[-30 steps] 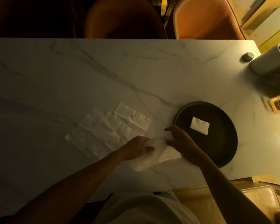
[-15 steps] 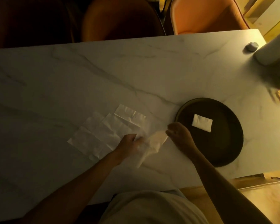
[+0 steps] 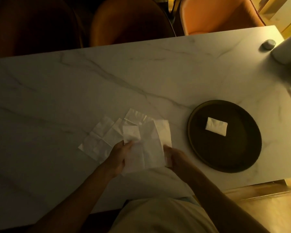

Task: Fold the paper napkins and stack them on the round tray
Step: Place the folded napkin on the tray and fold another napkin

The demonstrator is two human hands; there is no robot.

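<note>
A white paper napkin (image 3: 149, 143) is held spread between both hands just above the marble table (image 3: 141, 78). My left hand (image 3: 119, 155) grips its left edge and my right hand (image 3: 176, 157) grips its right edge. Unfolded creased napkins (image 3: 101, 138) lie flat on the table to the left, partly under the held one. The dark round tray (image 3: 242, 158) sits to the right of my hands, with one small folded napkin (image 3: 216, 126) lying near its middle.
Three chairs (image 3: 129, 22) stand along the table's far edge. A white cylindrical object (image 3: 289, 49) and a small grey round object (image 3: 269, 44) sit at the far right corner. The table's right end (image 3: 275, 180) lies just beyond the tray.
The napkin was bunched between my hands half a second ago; it is now opened out, with my hands moved apart to its two side edges.
</note>
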